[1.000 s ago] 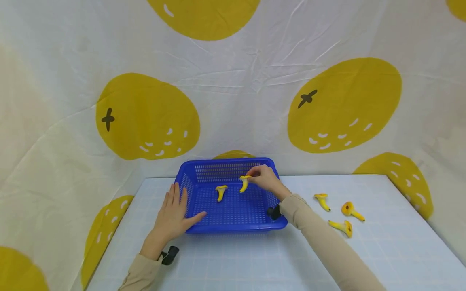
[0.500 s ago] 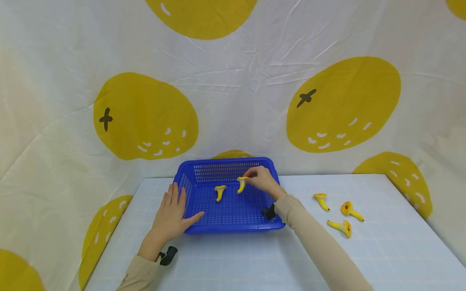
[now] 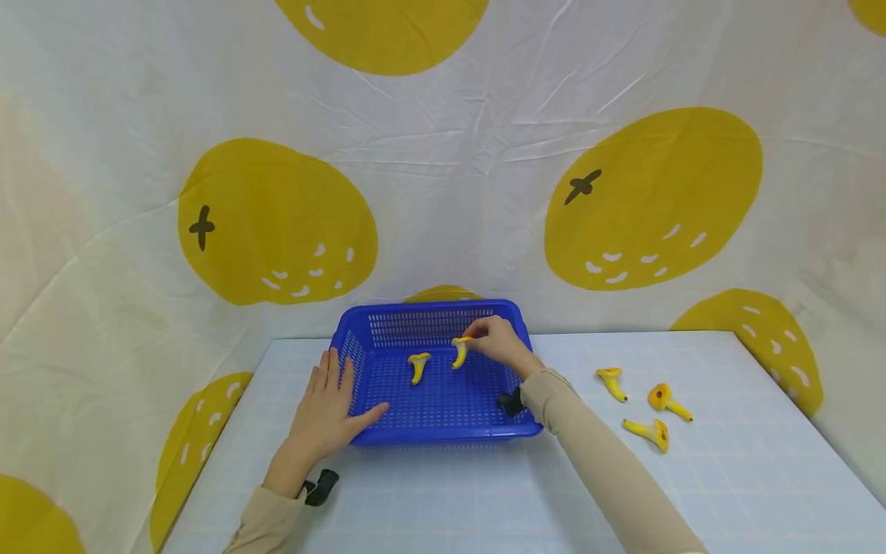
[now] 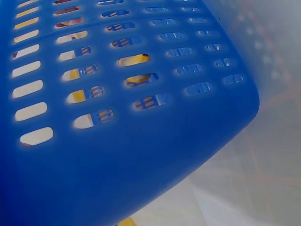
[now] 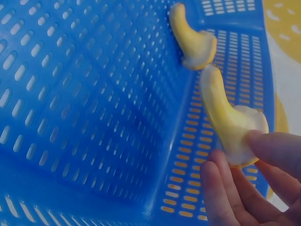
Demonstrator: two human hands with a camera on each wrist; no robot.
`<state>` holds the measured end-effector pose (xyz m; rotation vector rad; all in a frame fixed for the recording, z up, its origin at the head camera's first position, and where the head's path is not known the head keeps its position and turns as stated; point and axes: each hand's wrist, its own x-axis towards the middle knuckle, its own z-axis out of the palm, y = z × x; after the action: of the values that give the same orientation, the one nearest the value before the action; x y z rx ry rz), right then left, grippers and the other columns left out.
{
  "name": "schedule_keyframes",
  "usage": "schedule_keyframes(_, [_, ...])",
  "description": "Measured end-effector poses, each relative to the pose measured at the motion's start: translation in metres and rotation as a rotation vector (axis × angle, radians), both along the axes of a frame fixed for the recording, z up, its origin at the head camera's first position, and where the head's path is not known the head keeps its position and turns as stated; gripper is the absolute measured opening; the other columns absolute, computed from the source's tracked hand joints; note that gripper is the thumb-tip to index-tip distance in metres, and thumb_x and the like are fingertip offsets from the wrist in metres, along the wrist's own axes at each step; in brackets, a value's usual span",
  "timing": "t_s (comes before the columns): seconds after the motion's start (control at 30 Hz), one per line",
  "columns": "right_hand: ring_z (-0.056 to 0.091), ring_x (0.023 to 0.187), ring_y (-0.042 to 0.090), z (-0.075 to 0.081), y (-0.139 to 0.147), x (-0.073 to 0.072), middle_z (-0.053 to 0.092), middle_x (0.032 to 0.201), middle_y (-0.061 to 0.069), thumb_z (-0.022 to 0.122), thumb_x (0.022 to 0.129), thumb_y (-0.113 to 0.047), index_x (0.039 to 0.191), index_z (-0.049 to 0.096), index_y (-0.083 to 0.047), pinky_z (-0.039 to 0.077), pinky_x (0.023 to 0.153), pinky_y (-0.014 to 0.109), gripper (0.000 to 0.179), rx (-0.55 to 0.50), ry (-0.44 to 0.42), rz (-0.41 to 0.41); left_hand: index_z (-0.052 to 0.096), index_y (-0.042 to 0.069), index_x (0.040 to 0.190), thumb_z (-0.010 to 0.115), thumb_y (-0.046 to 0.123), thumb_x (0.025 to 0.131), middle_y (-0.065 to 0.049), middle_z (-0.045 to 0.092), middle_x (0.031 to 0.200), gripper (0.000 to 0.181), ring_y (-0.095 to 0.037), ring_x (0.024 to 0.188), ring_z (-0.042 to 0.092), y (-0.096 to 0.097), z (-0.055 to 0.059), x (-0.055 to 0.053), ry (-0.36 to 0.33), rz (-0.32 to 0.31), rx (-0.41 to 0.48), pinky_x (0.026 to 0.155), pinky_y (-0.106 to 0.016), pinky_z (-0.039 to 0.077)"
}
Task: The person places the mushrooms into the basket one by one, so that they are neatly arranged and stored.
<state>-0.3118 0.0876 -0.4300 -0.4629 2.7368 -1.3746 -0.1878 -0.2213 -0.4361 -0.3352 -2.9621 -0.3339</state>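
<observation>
- Here's the right hand (image 3: 500, 338), thumb and fingers pinching a yellow mushroom (image 3: 460, 352) by its flared cap; its smooth, curved stem points down inside the basket, and whether the tip touches the bottom I can't tell!
- Up close from the right wrist, that cap shows pale and wavy at the edge, the stem bending like a hook.
- Over to the left hand (image 3: 324, 412): spread flat, fingers at the left rim, thumb out across the near corner.
- And what a basket (image 3: 446, 435): glossy blue plastic, rectangular with rounded corners, walls and bottom pierced by rows of slots.
- A second mushroom (image 3: 418, 368) lies on the latticed bottom, cap away from the person, just left of the held one.
- Out right on the pale, grid-patterned counter (image 3: 429, 504), three more: a trumpet-shaped mushroom (image 3: 612, 383), a round-capped one (image 3: 670, 402), and a nearer one (image 3: 647, 434) lying sideways.
- Behind it all, creased white cloth (image 3: 457, 223) with big mustard-yellow fruit shapes!
</observation>
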Motion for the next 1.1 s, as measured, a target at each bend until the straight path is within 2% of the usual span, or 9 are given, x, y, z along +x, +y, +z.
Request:
schedule_keyframes(0.23, [0.063, 0.085, 0.02, -0.002, -0.001, -0.002, 0.071, 0.093, 0.007, 0.071, 0.087, -0.005, 0.096, 0.076, -0.002, 0.055, 0.079, 0.036, 0.01, 0.032, -0.055, 0.003, 0.023, -0.014, 0.151, 0.052, 0.073, 0.088, -0.035, 0.003, 0.159, 0.111, -0.048, 0.148, 0.001, -0.001, -0.002, -0.001, -0.004, -0.007, 0.007, 0.119, -0.058, 0.006])
schedule_keyframes(0.47, [0.065, 0.071, 0.017, -0.002, -0.005, -0.006, 0.072, 0.086, 0.007, 0.074, 0.087, -0.005, 0.096, 0.077, -0.001, 0.058, 0.072, 0.038, 0.01, 0.061, -0.106, 0.044, 0.022, -0.013, 0.151, 0.051, 0.074, 0.087, -0.034, 0.002, 0.16, 0.112, -0.046, 0.148, -0.002, -0.002, -0.003, -0.002, -0.01, -0.001, 0.008, 0.119, -0.057, 0.005])
schedule_keyframes(0.67, [0.064, 0.066, 0.016, 0.002, -0.009, -0.007, 0.072, 0.082, 0.007, 0.075, 0.085, -0.002, 0.092, 0.077, 0.0, 0.057, 0.065, 0.032, 0.008, 0.065, -0.106, 0.047, 0.023, -0.013, 0.151, 0.052, 0.074, 0.087, -0.034, 0.003, 0.159, 0.111, -0.047, 0.148, 0.001, -0.002, -0.002, -0.003, 0.003, -0.001, 0.007, 0.119, -0.058, 0.006])
schedule_keyframes(1.1, [0.065, 0.067, 0.016, 0.002, -0.028, -0.003, 0.073, 0.083, 0.009, 0.074, 0.086, 0.0, 0.094, 0.077, 0.002, 0.057, 0.064, 0.029, 0.009, 0.076, -0.073, 0.044, 0.023, -0.013, 0.151, 0.052, 0.073, 0.087, -0.034, 0.002, 0.159, 0.111, -0.046, 0.148, -0.002, -0.003, -0.003, -0.002, -0.002, -0.013, 0.017, 0.119, -0.058, 0.006])
